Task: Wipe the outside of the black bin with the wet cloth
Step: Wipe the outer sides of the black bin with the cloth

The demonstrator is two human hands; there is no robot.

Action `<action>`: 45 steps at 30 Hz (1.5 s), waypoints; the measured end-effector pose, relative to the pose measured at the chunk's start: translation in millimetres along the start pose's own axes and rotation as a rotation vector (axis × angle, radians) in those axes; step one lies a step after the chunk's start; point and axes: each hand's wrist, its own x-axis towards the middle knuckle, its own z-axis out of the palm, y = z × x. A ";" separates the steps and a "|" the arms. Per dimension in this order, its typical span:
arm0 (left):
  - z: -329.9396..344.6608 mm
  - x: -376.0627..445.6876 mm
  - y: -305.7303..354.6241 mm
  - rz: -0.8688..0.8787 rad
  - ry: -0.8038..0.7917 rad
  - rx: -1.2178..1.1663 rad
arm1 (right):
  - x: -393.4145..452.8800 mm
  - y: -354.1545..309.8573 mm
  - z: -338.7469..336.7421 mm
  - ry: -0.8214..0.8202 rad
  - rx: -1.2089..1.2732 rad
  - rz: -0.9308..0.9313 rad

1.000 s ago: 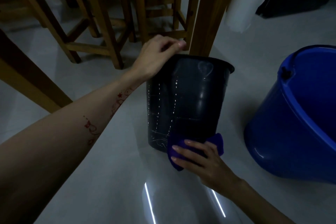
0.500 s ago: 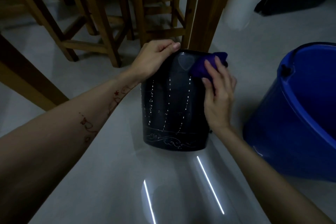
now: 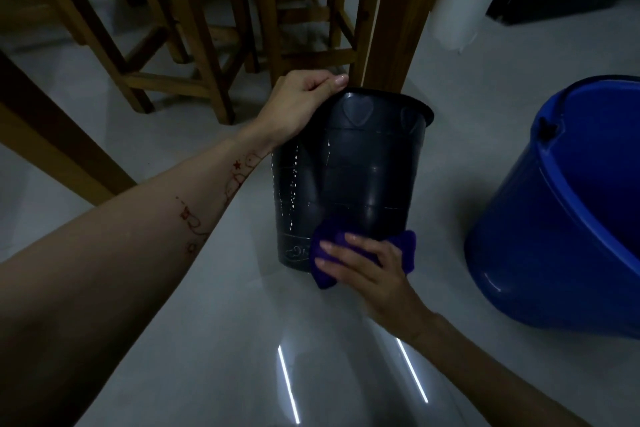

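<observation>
Here the black bin [image 3: 349,184] stands upright on the pale floor [image 3: 214,340], between the person's two hands. The left hand [image 3: 299,104] is curled over the near-left part of the bin's rim; the thumb lies along the top edge and the fingers fold over it, so this hand is closed on the rim. The forearm behind it carries small reddish drawn marks.

The right hand [image 3: 363,270] sits at the bin's base, on the side facing the camera. Its fingers are spread and fairly flat, not curled into a fist, and they press the purple cloth [image 3: 408,248] against the lower wall of the bin. The cloth bulges out on both sides of the hand: one lobe beyond the fingertips, toward the left hand's side, and one above the back of the hand. Whether the thumb hooks under the cloth cannot be told, as it is hidden.

Rows of pale dots run down the bin wall directly below the left hand. A blue bucket [image 3: 568,218] stands apart from the bin, out past the right hand. Wooden chair legs [image 3: 207,55] stand beyond the left hand, and one thick wooden leg [image 3: 394,17] rises just behind the bin's rim.
</observation>
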 end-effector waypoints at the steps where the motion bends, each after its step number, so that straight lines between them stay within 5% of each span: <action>1: 0.0 -0.3 2.4 -0.003 -0.007 -0.002 | -6.8 -1.9 -0.6 -0.018 0.004 -0.018; 7: 1.1 -1.5 7.5 0.001 -0.057 0.026 | -14.7 7.8 -29.9 -0.077 -0.038 -0.135; 12: -7.3 -6.1 0.6 0.001 0.057 0.106 | 52.0 38.7 -64.9 0.414 0.167 0.496; 16: 4.1 -11.2 -17.6 -0.023 0.010 0.101 | 80.9 67.6 -53.9 0.517 0.347 0.883; 30: 2.2 -0.8 -8.9 0.000 -0.047 0.044 | 72.1 34.9 -27.5 0.192 -0.087 0.154; 41: -0.3 0.5 -1.9 -0.020 -0.086 0.040 | -22.5 12.6 -21.7 -0.079 -0.039 -0.082; 45: -3.0 2.0 -1.6 0.014 -0.101 0.078 | 17.2 24.0 -55.8 0.142 0.095 0.063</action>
